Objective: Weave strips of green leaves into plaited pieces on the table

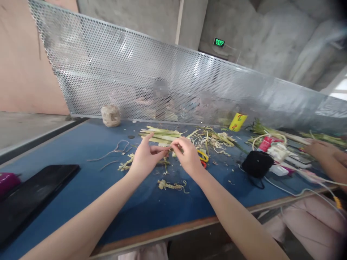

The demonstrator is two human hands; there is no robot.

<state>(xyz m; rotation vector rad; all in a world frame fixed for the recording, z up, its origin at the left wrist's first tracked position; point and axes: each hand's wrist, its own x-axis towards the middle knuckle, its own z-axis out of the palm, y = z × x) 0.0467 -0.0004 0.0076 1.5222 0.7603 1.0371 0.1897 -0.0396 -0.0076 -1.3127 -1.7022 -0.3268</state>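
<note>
Above the middle of the blue table, my left hand (pixel 148 154) and my right hand (pixel 187 156) meet fingertip to fingertip. Both pinch a small piece of plant fibre (pixel 166 167), whose thin strands hang below the fingers; its upper part is largely hidden. Closer to me lies a knotted plant-fibre figure (pixel 172 186). Pale green leaf strips (pixel 159 133) lie just beyond my hands. Scissors with yellow and red handles (pixel 203 156) show partly behind my right hand. Left of my left hand is a small bundle of yellowish fibre (pixel 126 164).
A perforated metal screen (pixel 121 72) stands along the back. A wrapped roll (pixel 110 115) and a string (pixel 108 155) lie left, a phone (pixel 40 196) nearer. To the right are shredded strips (pixel 217 139), a yellow tube (pixel 238 121), a black pouch (pixel 257 164), cables and another person's hands (pixel 320 146).
</note>
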